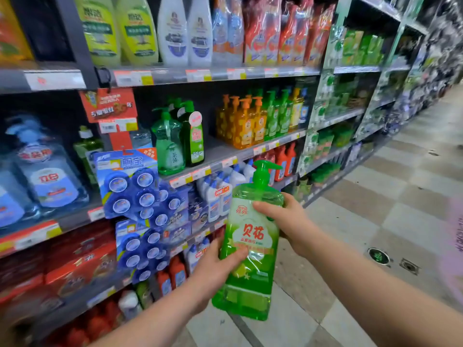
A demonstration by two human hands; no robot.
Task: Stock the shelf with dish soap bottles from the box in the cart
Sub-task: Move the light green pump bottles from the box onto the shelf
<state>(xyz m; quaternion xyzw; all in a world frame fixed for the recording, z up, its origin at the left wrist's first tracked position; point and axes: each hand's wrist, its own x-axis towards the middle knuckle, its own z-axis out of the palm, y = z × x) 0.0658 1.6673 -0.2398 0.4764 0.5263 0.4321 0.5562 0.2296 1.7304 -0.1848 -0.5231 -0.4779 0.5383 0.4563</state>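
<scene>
Many stocked shelves (220, 150) line a checkered tile floor (363, 221).

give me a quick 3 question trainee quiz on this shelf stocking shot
1. True or false: the green dish soap bottle is held upside down.
2. What grips it? A one hand, B both hands, C nothing.
3. Fill in: its pump is coloured ___.

Key: 1 false. 2 B, left hand low, right hand higher. 3 green.
</scene>
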